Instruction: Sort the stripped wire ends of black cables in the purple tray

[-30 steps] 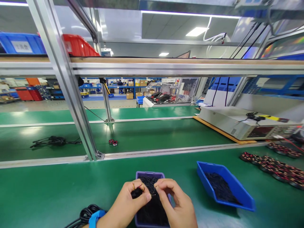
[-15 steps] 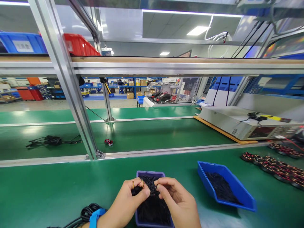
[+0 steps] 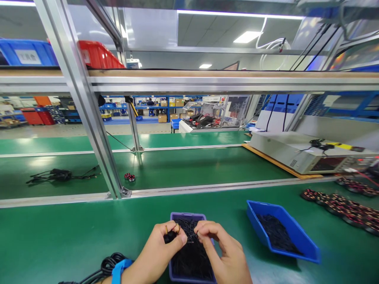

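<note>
My left hand (image 3: 161, 246) is closed on a small black part with thin yellow wires (image 3: 177, 227), which loop up over the fingertips. Opposite it, my right hand (image 3: 220, 246) pinches thumb against forefinger; whatever sits between those fingertips is too small to make out. Both hands are above a purple bin (image 3: 187, 215) filled with short black tube-like pieces (image 3: 192, 262). A thin wire end seems to show in the gap between the hands. Beside my left wrist, which wears a blue band, lies a coiled black cable (image 3: 111, 265).
A blue bin (image 3: 310, 246) of black pieces stands to the right. Rows of small motors (image 3: 340, 209) lie beyond it, near a grey instrument box (image 3: 296, 152). Behind the metal rail, two small motors (image 3: 129, 177) and a black cable bundle (image 3: 60, 174) rest on a green surface. An upright post (image 3: 89, 118) rises at left.
My right hand has drawn slightly to the right, away from the left one, which holds still. The two motors and the cable bundle behind the rail have shifted left.
</note>
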Demonstrator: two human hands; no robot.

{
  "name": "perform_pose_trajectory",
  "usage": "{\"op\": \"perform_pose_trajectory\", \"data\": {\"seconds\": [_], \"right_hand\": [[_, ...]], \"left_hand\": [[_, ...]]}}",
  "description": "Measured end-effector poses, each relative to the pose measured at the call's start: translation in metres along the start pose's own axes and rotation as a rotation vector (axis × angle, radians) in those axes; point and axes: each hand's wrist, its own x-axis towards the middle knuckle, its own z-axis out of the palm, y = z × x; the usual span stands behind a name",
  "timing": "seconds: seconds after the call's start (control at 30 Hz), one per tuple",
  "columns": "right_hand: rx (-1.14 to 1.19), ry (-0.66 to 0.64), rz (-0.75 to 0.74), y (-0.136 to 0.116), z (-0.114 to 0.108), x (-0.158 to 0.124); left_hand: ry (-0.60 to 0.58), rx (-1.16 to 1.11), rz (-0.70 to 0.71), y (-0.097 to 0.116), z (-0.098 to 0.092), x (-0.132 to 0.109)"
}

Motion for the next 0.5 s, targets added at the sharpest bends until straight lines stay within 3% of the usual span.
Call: {"op": "perform_pose_trajectory", "data": {"seconds": [0.5], "right_hand": [[0.060, -0.048, 0.033, 0.0018, -0.0001, 0.0001]], "left_hand": [[0.024, 0.046, 0.013, 0.0034, 0.0037, -0.0002]]}}
